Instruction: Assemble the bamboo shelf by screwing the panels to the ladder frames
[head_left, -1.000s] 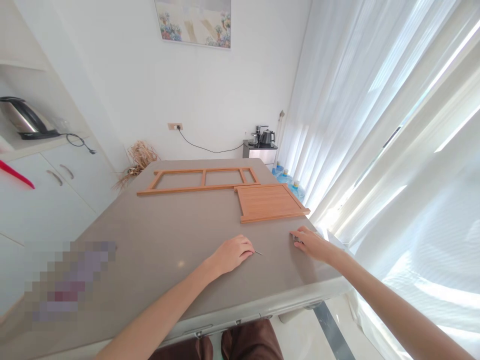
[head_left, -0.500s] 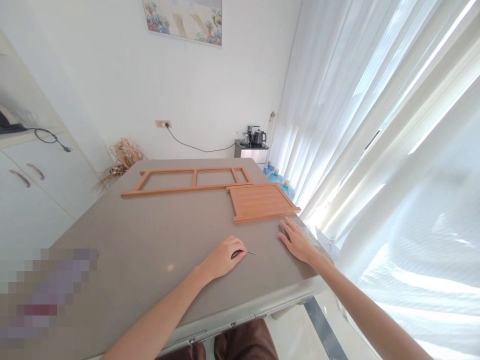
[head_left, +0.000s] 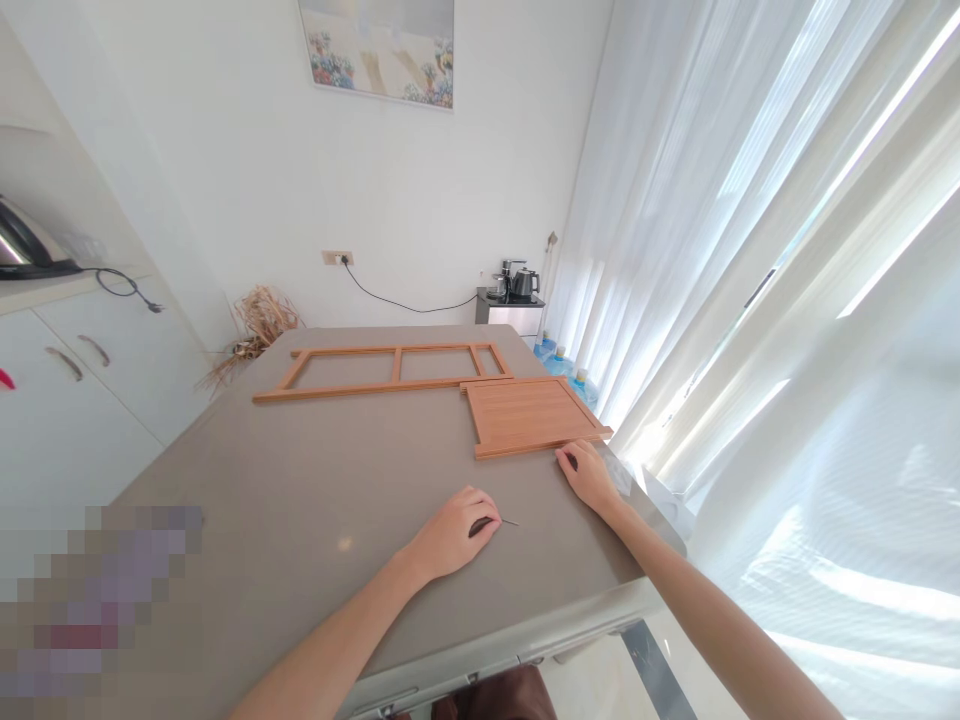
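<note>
My left hand rests on the table, fingers closed on a thin grey metal rod whose tip points right. The rest of the rod is hidden in the hand. Farther right, my right hand is curled with thumb and fingertips together, by the front right corner of a wooden panel. What its fingers hold, if anything, is too small to make out. Behind the panel's left end lies a flat wooden frame with open sections. Its right end meets the back edge of the panel.
Both hands are over a large grey-brown table. A pixelated patch covers its left side. White curtains hang at the right, above blue-capped bottles. A kettle stands on a small cabinet behind.
My right hand has gone from spread fingers to a curled pinch and moved up to the panel's front edge. My left hand keeps its grip on the rod. The view has tilted up slightly.
</note>
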